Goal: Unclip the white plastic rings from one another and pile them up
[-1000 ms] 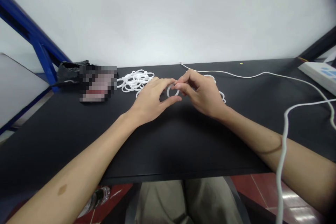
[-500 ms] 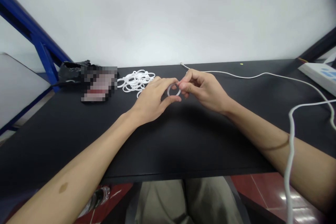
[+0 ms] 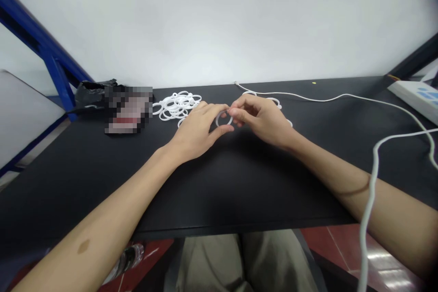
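A white plastic ring point(image 3: 217, 121) is held above the black table between my hands. My left hand point(image 3: 201, 127) closes round it, thumb below and fingers above. The fingertips of my right hand point(image 3: 256, 114) pinch the ring's upper right edge. Beside my left hand lies a loose pile of similar white rings point(image 3: 176, 105), some with small round tabs; that hand covers part of it. Behind my right hand, more white rings point(image 3: 273, 100) rest on the table, mostly hidden by the hand.
A black plastic bag point(image 3: 94, 93) and a pixelated object point(image 3: 128, 109) lie at the back left. One white cable point(image 3: 308, 99) runs along the back to a white box point(image 3: 415, 98) at right. Another cable point(image 3: 371, 187) hangs in front of my right forearm.
My right hand has moved slightly left and down, uncovering the white rings behind it. The ring between my hands has shifted a little to the left.
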`<state>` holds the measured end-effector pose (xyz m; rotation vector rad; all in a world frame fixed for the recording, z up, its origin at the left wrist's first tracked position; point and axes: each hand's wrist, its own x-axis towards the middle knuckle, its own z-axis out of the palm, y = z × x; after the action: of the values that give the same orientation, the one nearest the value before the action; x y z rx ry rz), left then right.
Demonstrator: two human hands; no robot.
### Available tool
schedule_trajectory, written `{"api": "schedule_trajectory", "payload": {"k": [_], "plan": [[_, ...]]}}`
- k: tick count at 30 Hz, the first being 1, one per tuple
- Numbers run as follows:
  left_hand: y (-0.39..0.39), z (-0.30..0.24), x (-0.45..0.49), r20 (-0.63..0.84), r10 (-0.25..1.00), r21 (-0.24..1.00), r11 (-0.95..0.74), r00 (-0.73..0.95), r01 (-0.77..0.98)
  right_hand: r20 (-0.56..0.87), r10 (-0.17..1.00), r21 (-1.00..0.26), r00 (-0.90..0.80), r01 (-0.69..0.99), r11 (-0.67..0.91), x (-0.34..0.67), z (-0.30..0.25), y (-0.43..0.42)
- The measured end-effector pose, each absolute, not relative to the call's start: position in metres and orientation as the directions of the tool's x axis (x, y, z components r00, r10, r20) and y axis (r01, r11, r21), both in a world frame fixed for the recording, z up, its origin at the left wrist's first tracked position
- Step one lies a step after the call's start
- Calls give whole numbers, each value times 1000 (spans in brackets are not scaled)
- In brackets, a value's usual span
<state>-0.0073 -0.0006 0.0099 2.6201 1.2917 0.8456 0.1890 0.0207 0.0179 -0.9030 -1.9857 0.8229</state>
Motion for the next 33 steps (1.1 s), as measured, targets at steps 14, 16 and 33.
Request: {"api": "schedule_trajectory", "payload": {"k": [14, 16, 33], "plan": [[1, 5, -10, 249, 824, 186, -556, 509, 810, 298, 908, -145, -293, 927, 347, 221, -13, 56], [1, 4, -11, 243, 827, 184, -553, 507, 813, 333, 897, -137, -290, 927, 350, 221, -14, 57], [2, 2, -13, 234, 834, 204, -545, 500, 813, 307, 910, -114, -278, 939, 325, 214, -5, 55]]}}
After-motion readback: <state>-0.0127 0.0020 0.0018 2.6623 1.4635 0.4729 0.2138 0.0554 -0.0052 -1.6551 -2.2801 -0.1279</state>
